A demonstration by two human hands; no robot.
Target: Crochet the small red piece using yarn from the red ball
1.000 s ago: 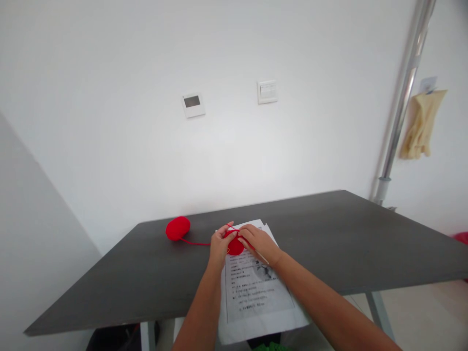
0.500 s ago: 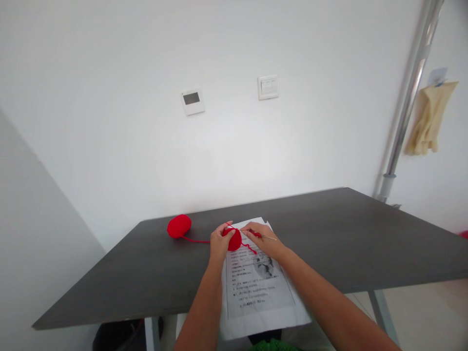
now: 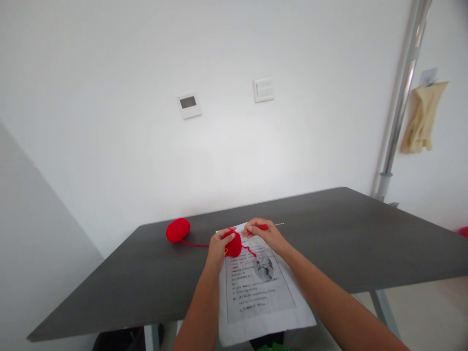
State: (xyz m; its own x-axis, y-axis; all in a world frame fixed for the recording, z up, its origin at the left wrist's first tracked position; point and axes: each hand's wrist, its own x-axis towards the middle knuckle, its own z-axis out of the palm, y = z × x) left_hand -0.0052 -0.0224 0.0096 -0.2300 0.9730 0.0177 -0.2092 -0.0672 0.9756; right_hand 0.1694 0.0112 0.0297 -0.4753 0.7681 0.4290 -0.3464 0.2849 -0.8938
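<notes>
My left hand (image 3: 218,246) is closed around a small red crocheted piece (image 3: 234,245) over the top of a printed paper sheet (image 3: 256,287). My right hand (image 3: 263,233) pinches a thin crochet hook (image 3: 272,225) with a red grip, its metal shaft pointing right. A red yarn strand (image 3: 193,243) runs left from the piece to a red yarn ball (image 3: 178,229) lying on the dark table (image 3: 127,282). A short red tail hangs below the piece.
The table stands against a white wall with a thermostat (image 3: 188,104) and a light switch (image 3: 263,89). A metal pole (image 3: 400,102) rises at the right, with pale rubber gloves (image 3: 420,122) hanging beside it. Something green (image 3: 272,347) shows below the table's front edge.
My right hand has drawn away from the red piece, up and to the right, bringing the hook out so its shaft now shows. The left hand and the yarn ball stay put.
</notes>
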